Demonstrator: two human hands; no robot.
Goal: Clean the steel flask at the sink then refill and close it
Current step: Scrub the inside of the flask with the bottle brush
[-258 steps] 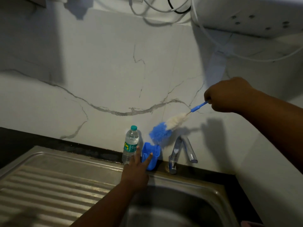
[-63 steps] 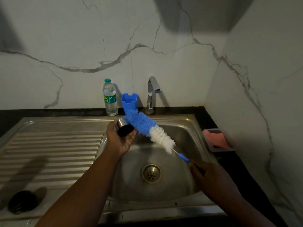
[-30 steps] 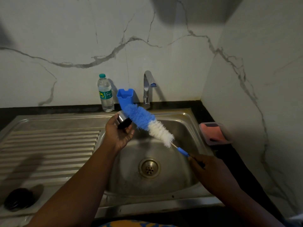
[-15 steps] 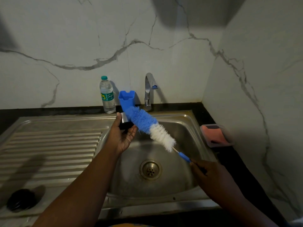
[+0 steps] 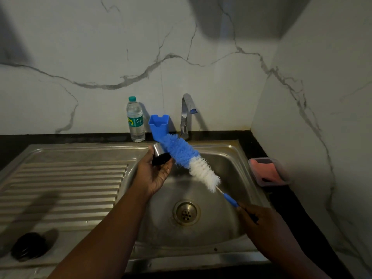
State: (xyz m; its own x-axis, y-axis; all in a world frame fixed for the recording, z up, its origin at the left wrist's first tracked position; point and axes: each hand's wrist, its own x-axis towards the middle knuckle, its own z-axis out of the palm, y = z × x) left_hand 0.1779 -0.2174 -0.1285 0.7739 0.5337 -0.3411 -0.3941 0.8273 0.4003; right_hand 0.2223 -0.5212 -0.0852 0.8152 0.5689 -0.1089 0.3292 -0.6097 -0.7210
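Head view. At centre frame, the left hand (image 5: 156,174) cradles a small steel piece with a black end (image 5: 160,155), possibly the flask's cap, fingers curled beneath it, above the sink (image 5: 225,156) basin. At lower right, the right hand (image 5: 261,224) grips the blue handle of the bottle brush (image 5: 191,162), whose blue bristles touch the steel piece. Behind, along the wall: a plastic water bottle (image 5: 135,119), a blue holder (image 5: 160,125), the tap (image 5: 186,113). A dark round object (image 5: 29,246) lies at lower left on the drainboard.
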